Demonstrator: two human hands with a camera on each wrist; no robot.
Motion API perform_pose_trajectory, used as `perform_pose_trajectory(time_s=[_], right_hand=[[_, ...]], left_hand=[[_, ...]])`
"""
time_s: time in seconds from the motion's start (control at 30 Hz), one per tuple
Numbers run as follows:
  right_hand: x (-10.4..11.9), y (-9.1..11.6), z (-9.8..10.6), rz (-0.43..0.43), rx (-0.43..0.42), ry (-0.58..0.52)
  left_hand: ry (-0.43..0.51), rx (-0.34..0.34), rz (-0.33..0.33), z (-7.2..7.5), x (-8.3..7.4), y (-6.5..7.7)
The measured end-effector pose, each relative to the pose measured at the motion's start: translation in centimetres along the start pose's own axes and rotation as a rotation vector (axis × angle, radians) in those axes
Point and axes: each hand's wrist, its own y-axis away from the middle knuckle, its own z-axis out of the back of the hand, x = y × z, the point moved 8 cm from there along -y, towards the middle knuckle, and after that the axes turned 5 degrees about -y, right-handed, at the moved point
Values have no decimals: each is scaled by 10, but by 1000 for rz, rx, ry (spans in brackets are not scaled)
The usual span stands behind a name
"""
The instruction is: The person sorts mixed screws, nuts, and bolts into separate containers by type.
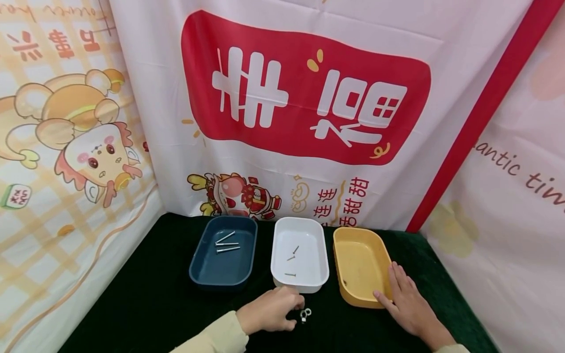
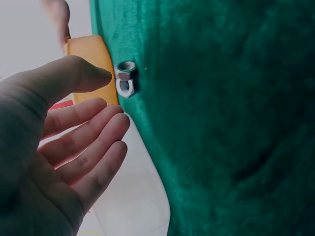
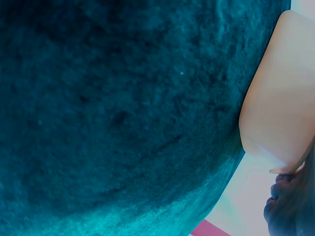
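My left hand [image 1: 274,310] is beside a small cluster of metal hex nuts [image 1: 304,315] on the dark green cloth, just in front of the white tray [image 1: 282,282]. In the left wrist view, the thumb and the loosely bent fingers stand apart with nothing between them, and the nuts [image 2: 125,78] lie just past the thumb tip. My right hand [image 1: 410,304] rests with straight fingers along the right side of the yellow tray [image 1: 353,299], thumb at its near rim. In the right wrist view, the fingers [image 3: 278,196] show at the edge of that tray [image 3: 280,93].
The blue tray [image 1: 222,282] at the left holds three long bolts [image 1: 228,250]. Three small screws [image 1: 290,274] lie in the white tray. A small dark spot shows inside the yellow tray. Printed cloth [image 1: 304,88] hangs behind the trays and along both sides.
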Motion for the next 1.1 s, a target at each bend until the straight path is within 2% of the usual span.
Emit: perform_pose_trajectory(time_s=[0.47, 0.7, 0.83, 1.1], right_hand=[[2, 2, 2, 5, 5, -17], [-1, 1, -1, 15, 0, -15], [-2, 0, -2, 16, -4, -14], [0, 1, 0, 15, -5, -16]], left_hand=[[59, 1, -27, -12, -10, -6], [42, -32, -7, -18, -14, -11], [59, -46, -20, -21, -17, -14], [95, -12, 17, -24, -19, -16]])
